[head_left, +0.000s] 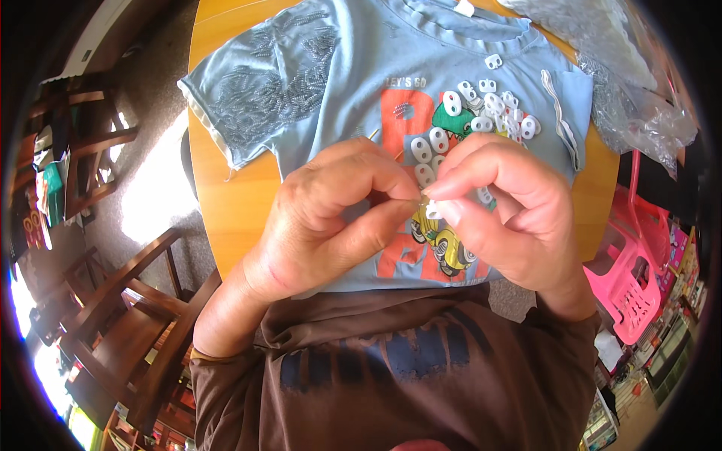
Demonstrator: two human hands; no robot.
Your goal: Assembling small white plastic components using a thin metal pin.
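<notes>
- White piece (432,211): over the blue shirt (353,83); partly finger-covered, long axis cannot be told.
- Right hand (517,204): grip pinching white piece.
- Left hand (331,218): grip pinched together, any held item indiscernible.
- Clear plastic bag (628,120): at tabletop (252,207) edge, contents indistinct.

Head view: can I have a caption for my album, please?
Left hand beside right hand, which pinches a white piece above a blue shirt.

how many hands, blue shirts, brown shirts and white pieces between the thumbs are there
left hand and right hand: 2
blue shirt: 1
brown shirt: 1
white piece between thumbs: 1
total: 5
</notes>
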